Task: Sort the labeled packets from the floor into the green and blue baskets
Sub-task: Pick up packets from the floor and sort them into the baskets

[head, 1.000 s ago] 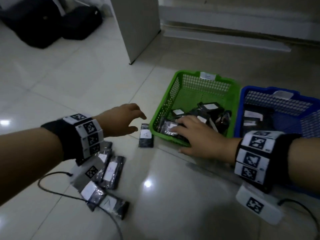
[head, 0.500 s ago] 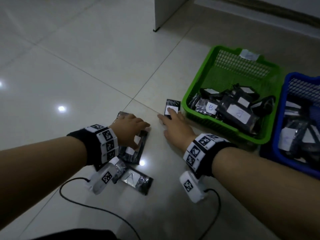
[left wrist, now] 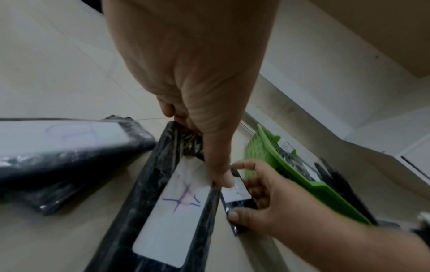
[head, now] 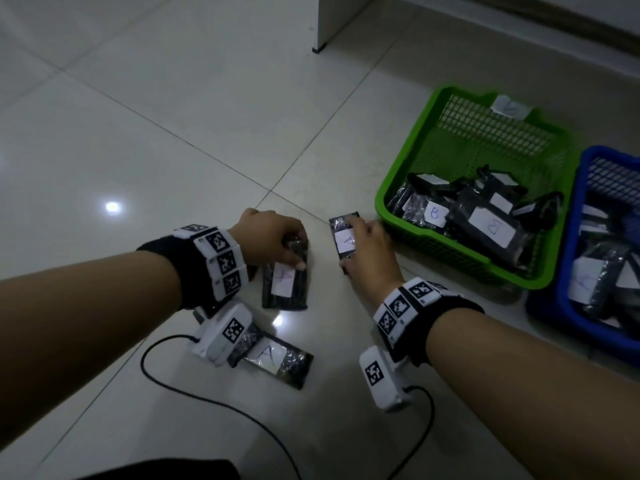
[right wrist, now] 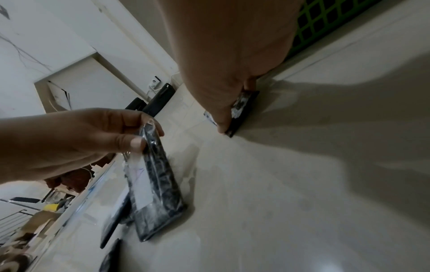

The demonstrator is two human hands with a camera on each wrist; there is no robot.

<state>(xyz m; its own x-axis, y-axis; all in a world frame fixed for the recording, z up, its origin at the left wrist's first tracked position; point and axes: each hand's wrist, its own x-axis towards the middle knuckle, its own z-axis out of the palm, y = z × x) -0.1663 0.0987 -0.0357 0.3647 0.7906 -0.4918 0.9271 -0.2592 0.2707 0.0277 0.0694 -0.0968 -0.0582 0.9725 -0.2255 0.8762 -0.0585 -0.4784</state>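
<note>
Both hands are low over the tiled floor. My left hand (head: pixel 294 258) pinches the far end of a black packet (head: pixel 284 285) labeled A; in the right wrist view that packet (right wrist: pixel 154 184) is tilted, its far end raised and its near end on the floor. My right hand (head: pixel 349 242) grips a smaller packet (head: pixel 344 237) also labeled A, thumb at its near end, just left of the green basket (head: pixel 384 199). The blue basket (head: pixel 571 237) stands right of the green one. Both baskets hold several packets.
Another A packet (head: pixel 273 355) lies on the floor under my left wrist, with one more packet (left wrist: pixel 69 139) beside it. A black cable (head: pixel 214 403) trails across the near floor. A white cabinet corner (head: pixel 322 22) stands farther back.
My right hand has gone from lying flat on the small packet to gripping it. My left hand has taken hold of the end of its packet and tilted it up.
</note>
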